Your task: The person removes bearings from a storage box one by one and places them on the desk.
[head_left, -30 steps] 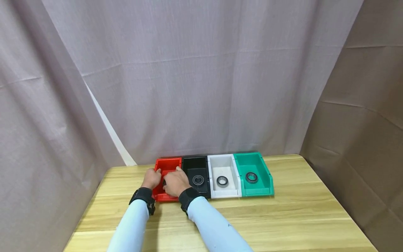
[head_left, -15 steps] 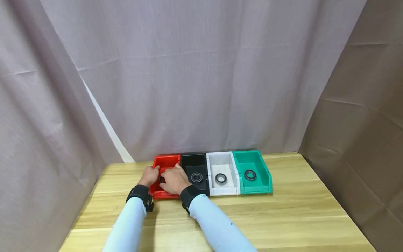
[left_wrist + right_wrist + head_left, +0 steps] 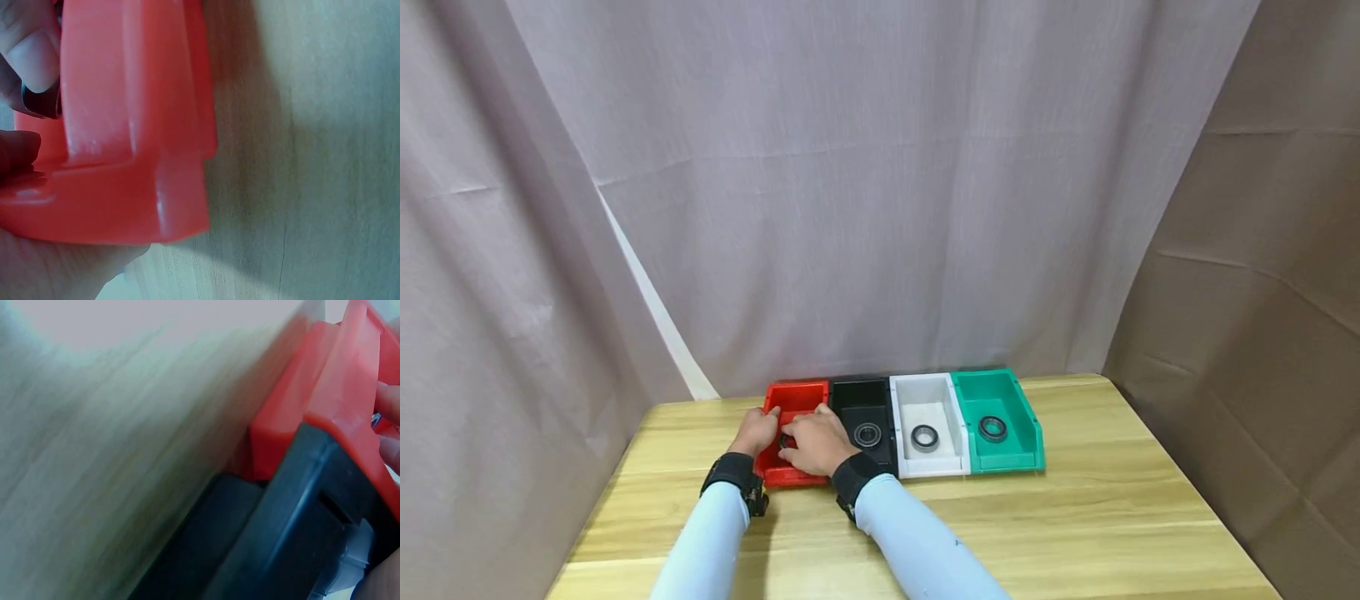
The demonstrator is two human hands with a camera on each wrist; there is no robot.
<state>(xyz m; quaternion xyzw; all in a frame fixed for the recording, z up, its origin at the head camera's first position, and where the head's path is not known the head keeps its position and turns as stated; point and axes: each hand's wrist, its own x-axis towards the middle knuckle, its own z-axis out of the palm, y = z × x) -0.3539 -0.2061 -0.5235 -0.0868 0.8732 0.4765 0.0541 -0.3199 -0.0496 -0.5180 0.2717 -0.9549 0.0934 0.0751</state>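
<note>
In the head view my left hand (image 3: 756,432) grips the left wall of a red bin (image 3: 797,477), thumb over the rim and palm against the outside. My right hand (image 3: 822,442) reaches into that bin and pinches a dark ring bearing (image 3: 785,440) near its left wall; most of the bearing is hidden by the fingers. The left wrist view shows the bearing's curved edge (image 3: 41,103) under a fingertip, close to the red bin's front lip (image 3: 106,81). In the right wrist view two fingers (image 3: 389,403) lie inside the red bin, with a sliver of metal between them.
To the right stand a black bin (image 3: 859,392), a white bin (image 3: 962,433) and a green bin (image 3: 1037,437), side by side. One bearing lies in each: black (image 3: 867,434), white (image 3: 924,437), green (image 3: 992,428). Curtains (image 3: 850,208) hang behind the wooden table (image 3: 1075,533).
The right hand's fingers have spread slightly and shifted a little to the left around the bearing. The left hand keeps its hold on the red bin. The head view tilts slightly.
</note>
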